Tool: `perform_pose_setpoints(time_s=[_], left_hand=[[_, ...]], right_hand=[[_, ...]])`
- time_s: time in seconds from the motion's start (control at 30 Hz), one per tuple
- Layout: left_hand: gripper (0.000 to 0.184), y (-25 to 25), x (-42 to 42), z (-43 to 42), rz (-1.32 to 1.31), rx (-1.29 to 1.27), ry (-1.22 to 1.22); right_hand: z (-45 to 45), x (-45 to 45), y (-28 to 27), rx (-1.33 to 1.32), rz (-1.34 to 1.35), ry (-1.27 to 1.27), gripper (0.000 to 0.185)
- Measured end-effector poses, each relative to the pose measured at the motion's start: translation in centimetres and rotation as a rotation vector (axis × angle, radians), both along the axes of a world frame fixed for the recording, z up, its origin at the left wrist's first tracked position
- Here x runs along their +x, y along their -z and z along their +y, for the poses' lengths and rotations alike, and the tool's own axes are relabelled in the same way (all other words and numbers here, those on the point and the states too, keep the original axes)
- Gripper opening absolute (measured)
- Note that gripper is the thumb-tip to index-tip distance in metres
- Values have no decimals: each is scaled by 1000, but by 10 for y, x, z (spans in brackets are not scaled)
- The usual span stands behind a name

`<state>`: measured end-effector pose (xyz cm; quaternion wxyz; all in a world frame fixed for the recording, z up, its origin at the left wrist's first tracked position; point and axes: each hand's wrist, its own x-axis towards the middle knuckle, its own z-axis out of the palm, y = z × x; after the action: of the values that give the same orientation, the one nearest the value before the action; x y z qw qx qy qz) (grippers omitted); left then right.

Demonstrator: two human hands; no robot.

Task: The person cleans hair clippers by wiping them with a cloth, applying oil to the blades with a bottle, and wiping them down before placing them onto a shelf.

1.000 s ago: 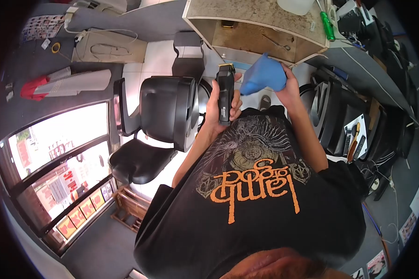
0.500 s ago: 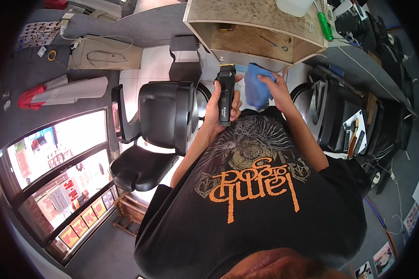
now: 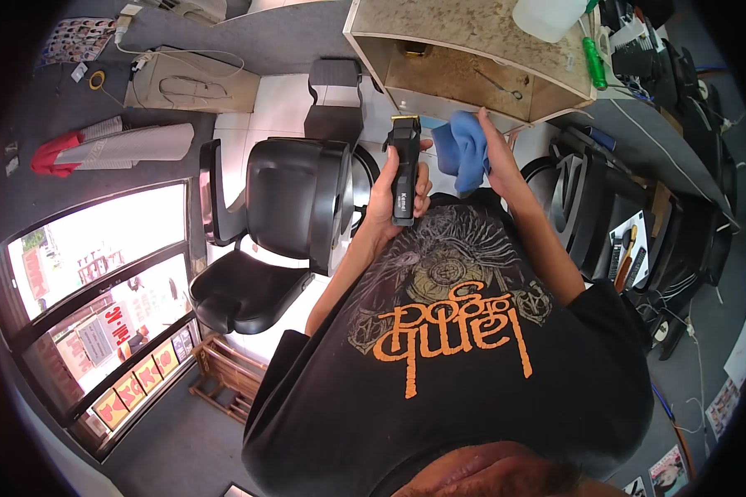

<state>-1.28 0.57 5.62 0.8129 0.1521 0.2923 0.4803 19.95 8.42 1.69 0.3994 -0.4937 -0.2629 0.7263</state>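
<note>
Stands with the glass window (image 3: 99, 240) at near left and, farther off, the red-and-white roll (image 3: 133, 147). Has the slatted wooden stool (image 3: 230, 369) low at near left, then the black barber chair (image 3: 282, 190), which crowds the left side. Grasps in the left hand (image 3: 381, 192) the black Kemei hair clipper (image 3: 404, 178), fingers wrapped round its body, blade end toward the far side. Holds in the right hand (image 3: 502, 156), just right of the clipper and apart from it, the bunched blue cloth (image 3: 464, 149), fingers extended against it; cannot tell the thumb's grip. Faces the open-fronted cabinet (image 3: 448, 23) just beyond both hands, blocking the way ahead, with a scissors-like tool (image 3: 515, 94) inside. Has the green-handled screwdriver (image 3: 593, 62) at far right and a second black chair (image 3: 568, 190) nearer.
</note>
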Motion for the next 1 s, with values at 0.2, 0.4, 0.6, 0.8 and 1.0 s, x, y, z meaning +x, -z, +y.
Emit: perform_pose_setpoints(time_s=[0.2, 0.4, 0.6, 0.8, 1.0], left_hand=[[72, -1, 0, 1, 100, -37, 7], [69, 3, 2, 3, 74, -80, 37], [70, 0, 3, 5, 66, -119, 81], [70, -5, 3, 7, 9, -128, 82], [69, -1, 1, 6, 86, -108, 114]], right_hand=[[0, -18, -21, 13, 125, 12, 57], [-2, -41, -20, 257, -25, -131, 35], [-2, -39, -25, 329, -79, -200, 22], [0, -37, -21, 413, -153, -216, 20], [7, -28, -15, 447, -320, -324, 15]])
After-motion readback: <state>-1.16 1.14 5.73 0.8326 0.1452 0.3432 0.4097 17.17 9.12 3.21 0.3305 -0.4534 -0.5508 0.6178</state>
